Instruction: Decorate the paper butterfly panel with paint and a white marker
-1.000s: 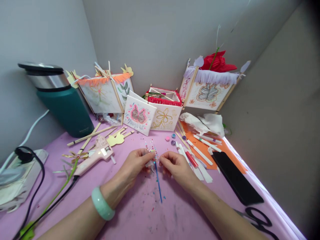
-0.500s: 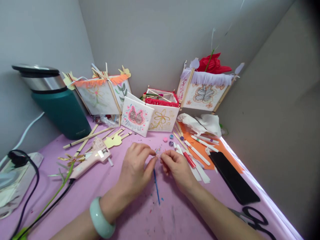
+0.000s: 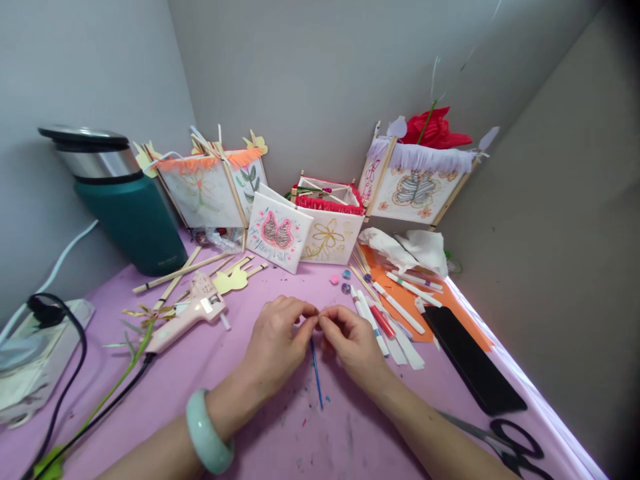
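Observation:
My left hand (image 3: 277, 347) and my right hand (image 3: 350, 341) meet at the middle of the pink table (image 3: 250, 427), fingertips pinched together over a small sheet of tiny rhinestone stickers that is almost hidden between them. A thin blue brush (image 3: 316, 373) lies on the table just below the fingers, pointing toward me. A pale green bangle (image 3: 205, 433) sits on my left wrist. A pink glue gun (image 3: 187, 319) lies to the left of my left hand.
Several paper lanterns (image 3: 320, 223) stand along the back wall. A teal kettle (image 3: 123, 200) is back left, a power strip (image 3: 35, 347) far left. Markers (image 3: 395, 307), orange paper, a black phone (image 3: 473, 360) and scissors (image 3: 510, 443) lie on the right. Wooden sticks (image 3: 185, 270) lie left.
The sticker sheet, plainly visible between my fingers a second ago, is now nearly covered as both hands have closed together over it. The view shifted slightly.

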The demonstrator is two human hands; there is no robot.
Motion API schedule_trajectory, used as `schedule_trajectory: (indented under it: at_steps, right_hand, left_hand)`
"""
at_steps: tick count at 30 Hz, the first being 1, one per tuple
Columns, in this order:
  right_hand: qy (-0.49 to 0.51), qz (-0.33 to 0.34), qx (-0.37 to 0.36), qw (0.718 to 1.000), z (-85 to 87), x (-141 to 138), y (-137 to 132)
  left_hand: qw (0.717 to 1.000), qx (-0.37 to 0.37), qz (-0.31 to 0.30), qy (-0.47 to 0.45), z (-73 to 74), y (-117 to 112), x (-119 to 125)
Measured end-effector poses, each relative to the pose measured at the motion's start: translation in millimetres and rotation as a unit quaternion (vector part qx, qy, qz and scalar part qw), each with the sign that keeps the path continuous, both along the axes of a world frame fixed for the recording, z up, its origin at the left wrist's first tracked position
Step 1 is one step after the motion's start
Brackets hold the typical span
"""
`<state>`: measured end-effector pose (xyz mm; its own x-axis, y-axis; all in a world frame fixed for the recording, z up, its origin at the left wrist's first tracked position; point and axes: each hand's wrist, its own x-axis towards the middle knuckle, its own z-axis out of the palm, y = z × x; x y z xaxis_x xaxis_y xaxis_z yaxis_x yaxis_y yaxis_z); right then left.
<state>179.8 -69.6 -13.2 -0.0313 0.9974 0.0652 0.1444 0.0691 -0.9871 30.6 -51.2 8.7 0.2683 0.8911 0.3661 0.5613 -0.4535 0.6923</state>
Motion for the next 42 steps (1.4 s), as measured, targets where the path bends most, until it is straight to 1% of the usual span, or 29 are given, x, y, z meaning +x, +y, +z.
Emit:
schedule_trajectory:
  at_steps: [4,7,11,17,24,26,29,32,34,37,39,42]
  right_hand:
    - [0.009,-0.009,-0.013,1.000,-3.0,-2,0]
    - [0.034,-0.021,-0.048,0.998,-3.1,-4,1]
    - [0.059,-0.042,-0.095,0.993,-1.8,-5,2]
    - [0.047,-0.056,-0.107,0.992,-1.6,-6,2]
    - [0.055,-0.048,-0.078,0.994,-1.9,-5,2]
    - [0.042,-0.041,-0.070,0.996,-2.3,-5,2]
    - [0.009,-0.037,-0.047,0.998,-3.1,-5,0]
    - [-0.053,-0.043,0.002,0.998,-3.0,-4,-2]
    - [-0.089,-0.053,0.033,0.994,-2.3,-5,-3]
    - [-0.110,-0.056,0.050,0.991,-1.0,-6,-5]
    - [-0.106,-0.051,0.050,0.992,-0.3,-7,-6]
    - [-0.081,-0.044,0.035,0.995,0.2,-7,-5]
  left_hand:
    - [0.999,-0.033,0.004,-0.020,-2.3,1,0]
    - [0.998,-0.054,0.006,-0.040,-4.1,3,0]
    - [0.997,-0.056,0.003,-0.054,-7.5,3,1]
    - [0.996,-0.053,0.002,-0.066,-11.2,5,2]
    - [0.992,-0.102,0.009,-0.078,-7.2,4,2]
    - [0.993,-0.091,0.008,-0.077,-7.2,4,2]
    - [0.997,-0.050,-0.007,-0.052,-8.5,4,0]
    - [1.000,-0.016,-0.018,-0.009,-9.2,4,-1]
    - [1.000,-0.004,-0.018,0.019,-8.6,3,-1]
    - [0.999,0.002,-0.009,0.043,-6.5,3,-1]
    - [0.999,-0.019,0.002,0.033,-5.1,3,0]
    - [0.996,-0.086,0.009,-0.025,-3.9,4,1]
